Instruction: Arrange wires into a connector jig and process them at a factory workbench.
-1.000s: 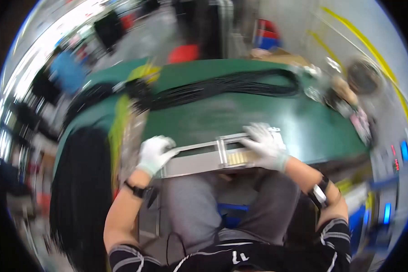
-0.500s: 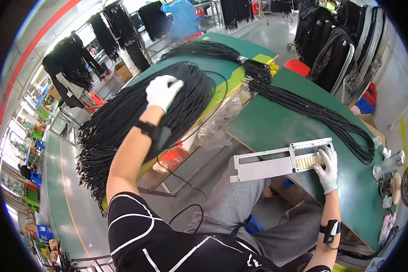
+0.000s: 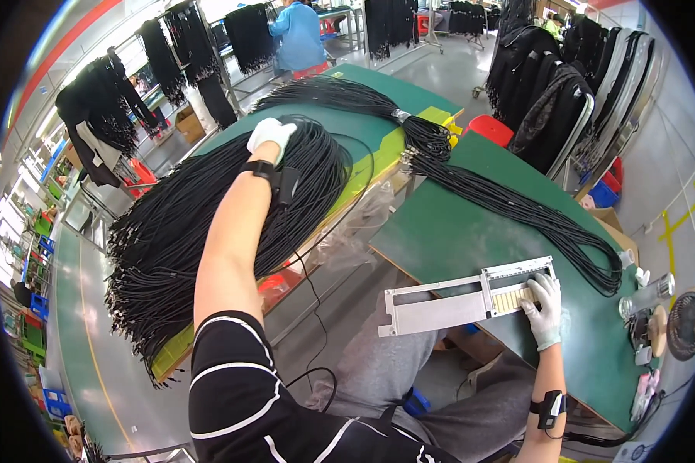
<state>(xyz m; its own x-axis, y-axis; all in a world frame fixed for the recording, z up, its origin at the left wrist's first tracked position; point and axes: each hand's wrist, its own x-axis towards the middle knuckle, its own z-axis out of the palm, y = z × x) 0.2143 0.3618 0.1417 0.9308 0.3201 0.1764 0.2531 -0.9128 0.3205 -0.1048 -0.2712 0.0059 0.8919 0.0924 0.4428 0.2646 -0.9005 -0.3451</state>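
Observation:
My left hand [image 3: 272, 135], in a white glove, is at the far looped end of a large heap of black cables [image 3: 232, 193]. Its fingers curl down onto the loops there, and their tips are partly hidden. In my gloved right hand [image 3: 545, 315] is the right end of a long silver metal frame [image 3: 440, 310], thumb on the near side and fingers over the end. A row of cream-coloured blocks [image 3: 511, 298] sits in the frame beside my thumb. The frame tilts over my lap and the table edge.
A tied bundle of black cables [image 3: 533, 212] crosses the green table [image 3: 440, 224]. Clear jar [image 3: 647, 296] and small fan [image 3: 687, 320] stand at right. A red stool [image 3: 490, 131], hanging racks of black cables [image 3: 251, 38] and a person in blue [image 3: 297, 35] are beyond.
My left hand has moved farther out toward the looped end of the cable heap, its arm stretched straighter. The right hand still holds the frame. The whole view has shifted slightly.

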